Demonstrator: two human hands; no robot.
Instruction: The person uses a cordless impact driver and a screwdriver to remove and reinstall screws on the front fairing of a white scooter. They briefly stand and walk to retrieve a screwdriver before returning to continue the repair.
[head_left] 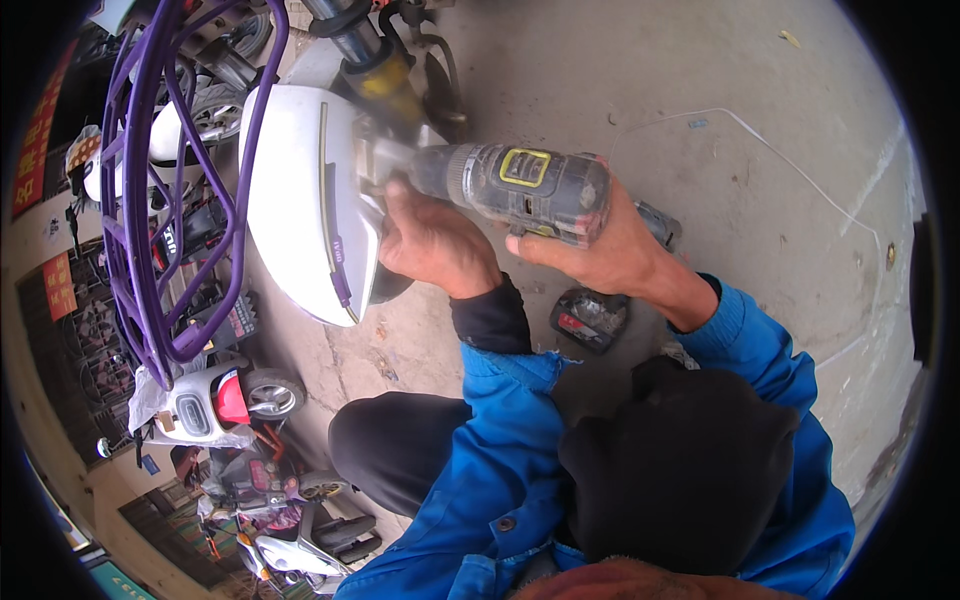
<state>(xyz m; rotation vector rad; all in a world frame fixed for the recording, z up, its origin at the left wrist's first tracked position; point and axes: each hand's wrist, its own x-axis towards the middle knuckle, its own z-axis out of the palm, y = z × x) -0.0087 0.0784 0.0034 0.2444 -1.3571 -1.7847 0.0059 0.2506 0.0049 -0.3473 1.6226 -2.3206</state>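
My right hand [620, 245] is closed round the grip of a dusty black cordless drill [540, 190], which points left. Its chuck end meets a blurred metal piece [382, 160] at the edge of a glossy white body panel [290, 200] with a grey and purple strip. Just below the chuck, my left hand [440, 245] has its thumb and fingers bent in against the panel's edge. What those fingers grip is hidden. Beyond the panel rises a fork tube [350, 40] with a yellow part, smeared in the picture.
A purple metal tube frame [135, 200] stands at the left. On the concrete floor [720, 60] lie a dark lump with a red mark [590, 320] and a thin pale cord [770, 145]. Several scooters, one white and red [205, 405], are parked at far left.
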